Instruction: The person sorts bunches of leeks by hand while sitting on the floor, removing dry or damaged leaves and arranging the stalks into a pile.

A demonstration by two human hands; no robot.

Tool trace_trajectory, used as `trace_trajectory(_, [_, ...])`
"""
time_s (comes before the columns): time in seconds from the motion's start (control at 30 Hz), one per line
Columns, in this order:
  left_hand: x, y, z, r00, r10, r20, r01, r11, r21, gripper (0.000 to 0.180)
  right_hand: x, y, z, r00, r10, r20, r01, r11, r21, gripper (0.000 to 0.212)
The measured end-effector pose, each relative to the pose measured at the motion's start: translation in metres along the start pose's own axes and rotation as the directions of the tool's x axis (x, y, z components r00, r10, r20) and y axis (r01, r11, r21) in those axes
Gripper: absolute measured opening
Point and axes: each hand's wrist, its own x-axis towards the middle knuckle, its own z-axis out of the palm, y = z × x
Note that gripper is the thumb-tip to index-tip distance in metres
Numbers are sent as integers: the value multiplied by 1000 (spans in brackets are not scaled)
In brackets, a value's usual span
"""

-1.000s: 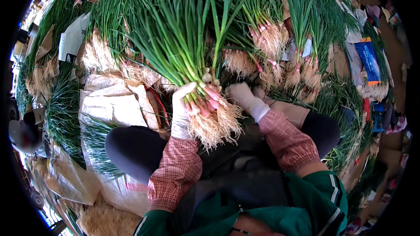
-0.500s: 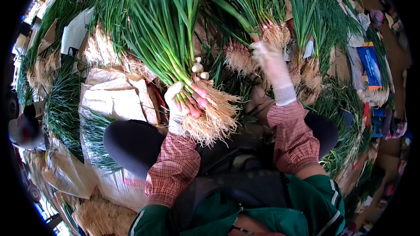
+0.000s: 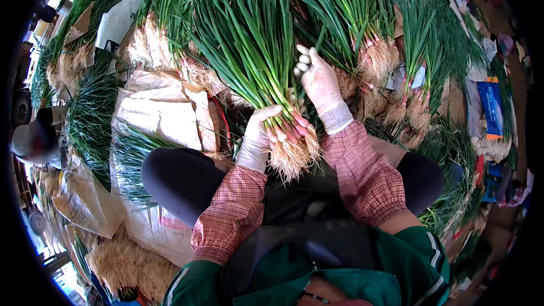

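Observation:
My left hand point(image 3: 259, 130), in a pale glove, is wrapped round the lower stalks of a bunch of spring onions point(image 3: 274, 88). Their pinkish bulbs and shaggy, straw-coloured roots point(image 3: 293, 158) hang over my lap, while the long green leaves fan out away from me. Just right of the bunch is my right hand point(image 3: 322, 84), gloved as well, its fingers curled with the tips toward the stalks. Whether anything thin sits inside those fingers cannot be made out. More spring onions point(image 3: 377, 51) lie beyond my right hand, roots toward me.
Piles of spring onions point(image 3: 88, 124) surround me on both sides. Folded tan sacking point(image 3: 161, 116) lies left of my hands, by my bent left knee point(image 3: 178, 178). A white plastic bag point(image 3: 118, 22) is at far left, a blue and orange packet point(image 3: 491, 107) at far right.
My right hand has come left and slightly nearer, from a stalk among the far spring onions to beside the held bunch. The bunch has swung right and more upright in my left hand.

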Motion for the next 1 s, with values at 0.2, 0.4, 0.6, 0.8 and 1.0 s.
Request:
trace_trajectory(0.2, [8,-3,13,953,290,87,-241,901,-361,57,-40,-28,-54,919,-176,-352,10,905,-425,35])
trace_trajectory(0.4, [3,6,0,961,212,175,-164,952,-258,62,-57,-1,6,941,332,72,-170,644,-746,41])
trace_trajectory(0.6, [8,8,5,994,-98,48,103,986,-133,45,-73,6,-38,970,8,-241,-209,524,-825,33])
trace_trajectory(0.8, [5,-3,13,994,-77,-74,77,997,10,50,-91,-18,-74,979,-34,-200,-183,-580,-794,37])
trace_trajectory(1.0, [10,-2,12,998,57,18,-49,951,-306,66,-151,-72,-125,856,369,363,515,-669,-535,45])
